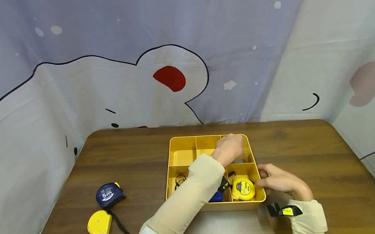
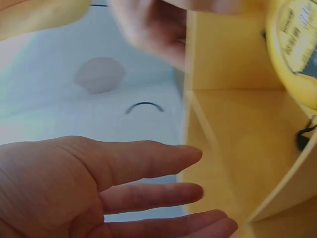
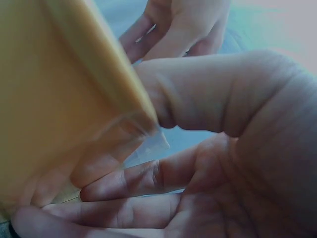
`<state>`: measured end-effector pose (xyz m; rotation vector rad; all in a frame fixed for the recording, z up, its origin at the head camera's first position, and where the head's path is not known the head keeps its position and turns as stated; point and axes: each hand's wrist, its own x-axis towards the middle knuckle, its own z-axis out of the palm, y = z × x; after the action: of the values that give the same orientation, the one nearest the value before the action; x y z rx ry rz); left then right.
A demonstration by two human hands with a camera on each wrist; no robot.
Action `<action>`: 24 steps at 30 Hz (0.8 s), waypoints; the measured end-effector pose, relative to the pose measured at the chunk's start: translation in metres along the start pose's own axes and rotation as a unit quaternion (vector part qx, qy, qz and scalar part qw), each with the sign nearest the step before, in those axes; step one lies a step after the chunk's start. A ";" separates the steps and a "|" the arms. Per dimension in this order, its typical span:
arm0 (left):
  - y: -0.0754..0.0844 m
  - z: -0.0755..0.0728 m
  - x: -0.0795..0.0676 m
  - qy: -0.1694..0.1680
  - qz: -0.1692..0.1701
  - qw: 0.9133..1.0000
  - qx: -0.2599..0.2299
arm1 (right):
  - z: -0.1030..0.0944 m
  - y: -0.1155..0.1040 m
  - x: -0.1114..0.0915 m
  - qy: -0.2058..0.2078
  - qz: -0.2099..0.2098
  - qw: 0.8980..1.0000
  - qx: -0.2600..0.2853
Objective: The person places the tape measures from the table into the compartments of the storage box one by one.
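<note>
A yellow divided storage box [image 1: 219, 207] sits on the table. My left hand [image 1: 229, 149] reaches across it over the back right compartment, its fingers [image 2: 148, 191] straight and holding nothing visible in the left wrist view. At the box's right side, my right hand [image 1: 283, 180] grips the wall near the front corner, thumb and fingers about the edge in the right wrist view. A yellow tape measure [image 1: 243, 189] lies in the front right compartment. Beside it a blue thing [image 1: 217, 197] is partly hidden by the left sleeve. A black cord [image 1: 180, 179] lies in the front left compartment.
Left of the box, a dark blue tape measure [image 1: 110, 194] and a yellow tape measure [image 1: 98, 224] with a black strap [image 1: 122, 227] lie on the wooden table [image 1: 136, 154]. A printed curtain [image 1: 128, 89] hangs behind the table and along its sides.
</note>
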<state>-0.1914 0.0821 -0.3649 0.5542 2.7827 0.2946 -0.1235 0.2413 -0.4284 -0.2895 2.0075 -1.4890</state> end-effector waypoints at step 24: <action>-0.113 -0.021 -0.086 0.106 -0.009 0.978 -0.180 | -0.001 0.002 0.003 0.009 0.017 1.000 -0.006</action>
<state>-0.1606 -0.0574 -0.3531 0.4293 2.8303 0.8782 -0.1256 0.2411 -0.4315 -0.2465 2.0257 -1.4643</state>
